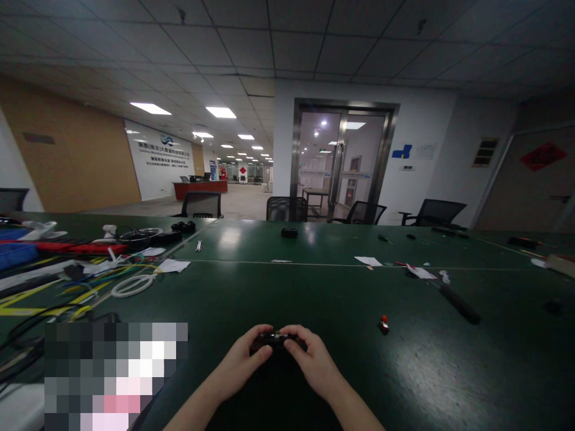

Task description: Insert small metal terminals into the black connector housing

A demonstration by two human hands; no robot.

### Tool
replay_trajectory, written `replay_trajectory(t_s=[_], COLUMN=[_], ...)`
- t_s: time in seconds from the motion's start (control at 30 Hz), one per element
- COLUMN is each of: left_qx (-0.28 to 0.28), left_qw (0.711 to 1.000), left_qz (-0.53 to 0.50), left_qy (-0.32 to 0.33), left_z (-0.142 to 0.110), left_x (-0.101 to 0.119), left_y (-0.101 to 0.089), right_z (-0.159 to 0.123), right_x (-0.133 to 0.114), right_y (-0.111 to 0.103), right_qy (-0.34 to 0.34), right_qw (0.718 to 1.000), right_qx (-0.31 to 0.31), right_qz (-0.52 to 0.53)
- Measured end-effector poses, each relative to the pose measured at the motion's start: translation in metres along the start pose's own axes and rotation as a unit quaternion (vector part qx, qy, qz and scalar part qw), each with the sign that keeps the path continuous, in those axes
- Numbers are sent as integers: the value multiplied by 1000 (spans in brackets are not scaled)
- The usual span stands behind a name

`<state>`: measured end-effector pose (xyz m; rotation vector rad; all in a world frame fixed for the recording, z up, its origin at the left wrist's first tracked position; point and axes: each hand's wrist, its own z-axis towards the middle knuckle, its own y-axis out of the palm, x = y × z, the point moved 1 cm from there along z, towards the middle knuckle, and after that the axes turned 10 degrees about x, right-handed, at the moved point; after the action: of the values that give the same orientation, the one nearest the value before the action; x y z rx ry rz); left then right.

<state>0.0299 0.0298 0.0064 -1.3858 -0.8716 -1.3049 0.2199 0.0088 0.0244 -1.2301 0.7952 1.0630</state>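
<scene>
Both of my hands are closed on a small black object (277, 339) with a shiny upper edge, held low over the green table. My left hand (251, 353) grips its left end with thumb and fingers. On the right end, my right hand (309, 353) has the thumb in front and the fingers behind. The fingers cover much of the object, so its exact kind cannot be made out. To the right of my hands lies a small red and silver piece (383, 324).
The green table (242, 293) carries coiled white cable (133, 286), loose wires and blue bins (18, 255) at left. A small black box (289, 233) sits ahead. A long black-handled tool (460, 304) and paper (421, 272) lie at right. Pixelation hides the lower left.
</scene>
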Motion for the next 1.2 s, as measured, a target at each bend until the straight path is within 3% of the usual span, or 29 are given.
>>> replay_trajectory(t_s=[0.2,0.4,0.97,1.2], left_qx=[6,-5,-29,-50], left_qw=[988,973,963,962], left_qz=[-150,-222,-262,-263], left_qy=[-37,-58,-61,-54], left_z=[4,1,-2,-1], left_x=[-5,-1,4,3], left_y=[11,11,9,9], right_z=[1,0,-2,-2], right_x=[0,-2,-5,-13], right_y=[4,5,2,2], right_qy=[-36,-27,36,3], right_qw=[999,999,999,1000], right_qx=[24,13,4,-1], right_qz=[23,21,-2,10])
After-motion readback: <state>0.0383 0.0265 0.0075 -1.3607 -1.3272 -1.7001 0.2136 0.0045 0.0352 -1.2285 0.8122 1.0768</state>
